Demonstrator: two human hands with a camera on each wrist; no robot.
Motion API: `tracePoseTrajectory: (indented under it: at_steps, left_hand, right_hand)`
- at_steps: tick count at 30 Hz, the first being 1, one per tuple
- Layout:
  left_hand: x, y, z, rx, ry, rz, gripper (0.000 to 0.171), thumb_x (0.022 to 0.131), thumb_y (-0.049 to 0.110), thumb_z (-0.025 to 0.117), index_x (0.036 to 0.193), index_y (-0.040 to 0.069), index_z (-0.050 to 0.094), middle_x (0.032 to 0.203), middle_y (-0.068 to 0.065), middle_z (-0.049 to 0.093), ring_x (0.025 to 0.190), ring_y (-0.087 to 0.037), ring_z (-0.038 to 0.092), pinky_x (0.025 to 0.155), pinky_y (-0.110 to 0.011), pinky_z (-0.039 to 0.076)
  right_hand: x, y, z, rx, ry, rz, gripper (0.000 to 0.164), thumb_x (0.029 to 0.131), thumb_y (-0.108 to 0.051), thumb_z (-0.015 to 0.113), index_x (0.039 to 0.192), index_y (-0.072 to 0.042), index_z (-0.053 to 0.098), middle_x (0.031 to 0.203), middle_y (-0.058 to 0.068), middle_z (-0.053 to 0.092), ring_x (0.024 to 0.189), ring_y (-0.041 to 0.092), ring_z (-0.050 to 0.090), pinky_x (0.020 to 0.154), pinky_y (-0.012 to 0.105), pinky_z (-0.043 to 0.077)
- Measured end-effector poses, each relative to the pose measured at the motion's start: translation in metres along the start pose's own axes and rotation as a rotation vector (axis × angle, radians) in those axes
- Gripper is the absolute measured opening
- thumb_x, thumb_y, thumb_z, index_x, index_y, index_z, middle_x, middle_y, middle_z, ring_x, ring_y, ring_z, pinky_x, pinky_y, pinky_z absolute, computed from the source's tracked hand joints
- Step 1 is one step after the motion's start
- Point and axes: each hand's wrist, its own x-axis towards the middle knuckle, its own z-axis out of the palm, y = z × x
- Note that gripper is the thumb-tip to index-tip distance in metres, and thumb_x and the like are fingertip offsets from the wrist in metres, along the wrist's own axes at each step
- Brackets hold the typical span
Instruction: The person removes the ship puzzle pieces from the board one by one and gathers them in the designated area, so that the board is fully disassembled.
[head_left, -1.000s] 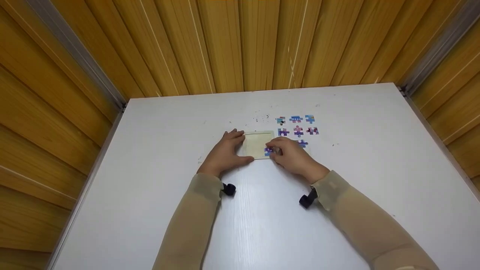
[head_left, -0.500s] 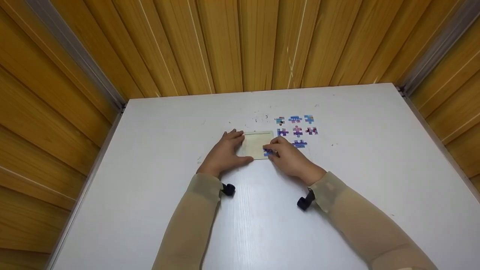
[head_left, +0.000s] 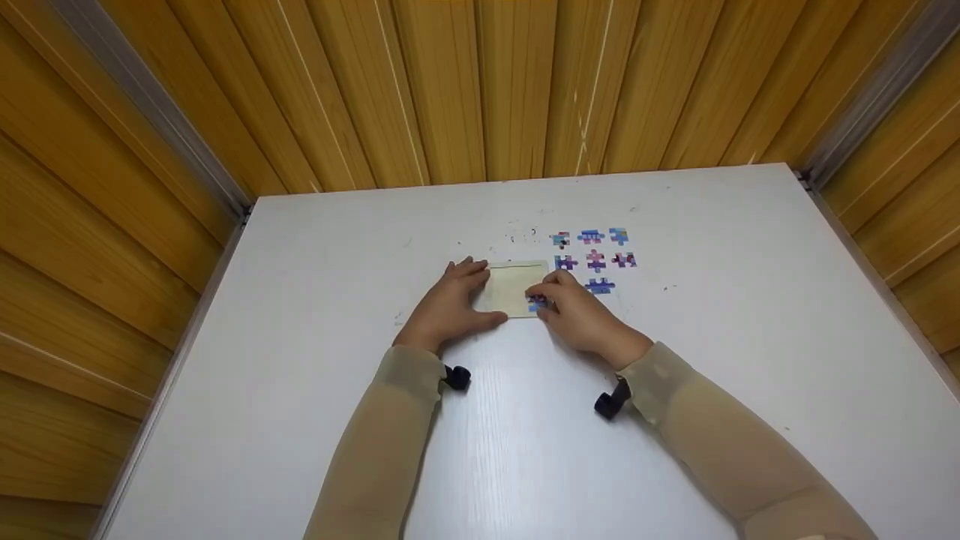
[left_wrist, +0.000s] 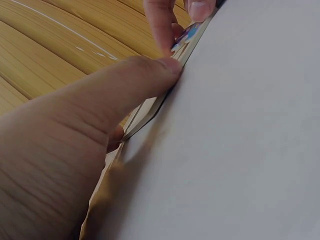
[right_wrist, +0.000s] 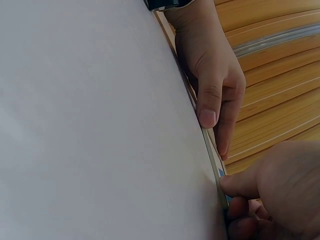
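Note:
A shallow cream-coloured puzzle tray (head_left: 514,289) lies on the white table. My left hand (head_left: 451,304) holds its left side, with the thumb on the near edge and the fingers at the far edge. At the tray's near right corner my right hand (head_left: 581,313) pinches a small purple-and-blue jigsaw piece (head_left: 535,300) between thumb and fingers. The fingers partly cover this spot, so whether one piece or two lie there I cannot tell. In the left wrist view a coloured piece (left_wrist: 187,36) shows at the tray's edge under the right fingertips.
Several loose jigsaw pieces (head_left: 595,260) lie in rows to the right of and beyond the tray. Dark specks (head_left: 523,231) mark the white table (head_left: 337,262). Yellow wood-patterned panels (head_left: 442,90) stand behind and beside it.
My right hand has shifted slightly left, over the tray's near right corner, with its fingertips on the piece. The left hand and tray have stayed in place.

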Motion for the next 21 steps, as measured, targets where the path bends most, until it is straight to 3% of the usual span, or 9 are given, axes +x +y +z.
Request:
tracePoseTrajectory:
  at_steps: [10, 21]
  left_hand:
    - [0.0003, 0.0004, 0.0012, 0.006, 0.006, -0.014, 0.090, 0.090, 0.050, 0.094, 0.165, 0.016, 0.060, 0.181, 0.006, 0.046, 0.178, -0.026, 0.023, 0.145, -0.049, 0.026]
    - [0.0008, -0.0005, 0.0012, -0.003, 0.005, -0.005, 0.091, 0.089, 0.050, 0.095, 0.165, 0.013, 0.060, 0.181, 0.004, 0.046, 0.178, -0.027, 0.024, 0.145, -0.049, 0.025]
  right_hand:
    - [0.0001, 0.0019, 0.0007, -0.003, -0.005, 0.017, 0.041, 0.114, -0.012, 0.065, 0.154, -0.014, 0.068, 0.147, 0.016, 0.060, 0.125, 0.032, 0.065, 0.115, 0.055, 0.056]
    - [0.0002, 0.0019, 0.0010, -0.013, -0.006, 0.013, 0.042, 0.114, -0.013, 0.065, 0.156, -0.011, 0.068, 0.148, 0.018, 0.059, 0.134, 0.037, 0.065, 0.121, 0.057, 0.055]
